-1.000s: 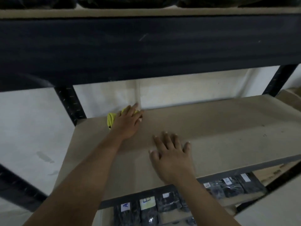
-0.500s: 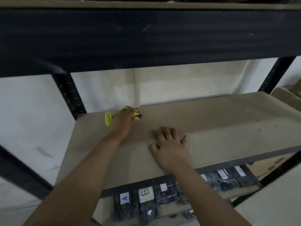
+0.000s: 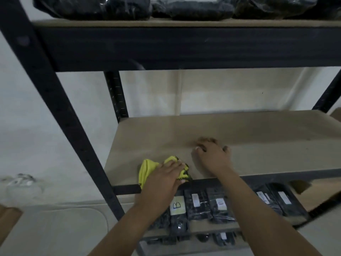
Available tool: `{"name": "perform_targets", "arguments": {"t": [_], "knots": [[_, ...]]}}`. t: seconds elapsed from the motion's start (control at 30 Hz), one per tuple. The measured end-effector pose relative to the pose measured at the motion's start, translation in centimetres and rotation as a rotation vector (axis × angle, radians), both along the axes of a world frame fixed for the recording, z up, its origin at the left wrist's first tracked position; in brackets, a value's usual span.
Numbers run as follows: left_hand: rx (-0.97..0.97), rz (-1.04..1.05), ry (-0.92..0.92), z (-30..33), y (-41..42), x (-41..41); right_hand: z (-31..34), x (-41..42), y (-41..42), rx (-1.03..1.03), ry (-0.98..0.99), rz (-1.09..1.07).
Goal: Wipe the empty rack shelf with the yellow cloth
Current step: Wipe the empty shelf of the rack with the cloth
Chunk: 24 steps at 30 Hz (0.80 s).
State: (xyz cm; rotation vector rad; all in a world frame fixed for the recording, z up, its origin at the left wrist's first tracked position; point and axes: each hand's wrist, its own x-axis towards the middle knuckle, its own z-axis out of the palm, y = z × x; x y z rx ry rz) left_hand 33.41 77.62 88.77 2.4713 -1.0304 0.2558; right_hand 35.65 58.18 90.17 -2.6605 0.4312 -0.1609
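— Storage corner, pale wall behind a black metal rack. What do we log first?

— Item one: yellow cloth (image 3: 147, 169), bunched, with a dark printed edge, lying at the front left of the empty shelf (image 3: 249, 137), right against the front lip. Our left hand (image 3: 163, 179) lies on top of it, fingers closed down over the cloth and pressing it to the board.

— And the other hand?

— Right hand (image 3: 212, 157), just beside the cloth toward the middle, fingers spread and holding nothing, palm braced on the board.

— How far along do we put the job?

— Mid-wipe, we judge. The cloth works the front left edge; nothing shows which areas are done. The broad stretch to the right and the back strip look untouched by either hand, so we count them as remaining.

— Surroundings?

— Dark wrapped bundles (image 3: 184, 6) on the tier above; labelled black packets (image 3: 199, 204) on the tier below.
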Motion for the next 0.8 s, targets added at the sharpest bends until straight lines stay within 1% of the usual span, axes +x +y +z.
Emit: {"name": "perform_targets", "arguments": {"t": [0.03, 0.07, 0.13, 0.2, 0.27, 0.3, 0.33, 0.4, 0.43, 0.47, 0.53, 0.6, 0.63, 0.7, 0.8], "knots": [[-0.018, 0.004, -0.018, 0.1, -0.5, 0.0, 0.7, -0.4, -0.2, 0.111, -0.040, -0.013], [-0.050, 0.011, 0.013, 0.4, -1.0, 0.3, 1.5, -0.8, -0.5, 0.234, -0.096, -0.039], [-0.101, -0.016, 0.139, 1.1, -2.0, 1.1, 2.9, -1.9, -0.8, 0.448, -0.201, -0.139], [-0.122, -0.100, 0.259, 1.7, -3.2, 1.8, 3.6, -2.9, -1.0, 0.587, -0.311, -0.205], [-0.134, -0.154, 0.403, 2.4, -3.8, 2.1, 4.0, -3.7, -0.7, 0.670, -0.426, -0.190], [-0.105, -0.132, 0.447, 2.5, -3.5, 2.5, 4.3, -4.0, -0.3, 0.652, -0.463, -0.155], [-0.049, -0.092, 0.443, 2.9, -2.8, 2.8, 4.5, -4.2, 0.1, 0.604, -0.471, -0.101], [0.075, -0.030, 0.359, 3.3, -0.1, 4.1, 5.1, -4.4, 1.0, 0.471, -0.425, 0.059], [0.092, -0.035, 0.347, 3.5, 1.5, 4.8, 5.2, -4.4, 1.5, 0.396, -0.376, 0.164], [0.079, -0.046, 0.365, 3.6, 3.0, 5.3, 5.2, -4.3, 2.0, 0.298, -0.317, 0.284], [0.065, 0.011, 0.394, 3.0, 5.0, 6.2, 4.6, -3.7, 2.8, 0.009, -0.174, 0.558], [0.084, 0.117, 0.354, 2.1, 5.4, 6.6, 3.1, -2.9, 2.9, -0.273, -0.041, 0.789], [0.085, 0.160, 0.330, 1.5, 5.2, 6.8, 2.2, -2.7, 2.9, -0.364, -0.003, 0.856], [0.094, 0.225, 0.273, 0.5, 4.7, 6.9, 0.9, -2.3, 2.6, -0.413, 0.018, 0.881], [0.156, 0.268, 0.199, -0.3, 4.4, 7.3, 0.7, -1.4, 2.6, -0.369, 0.057, 0.841]]}}
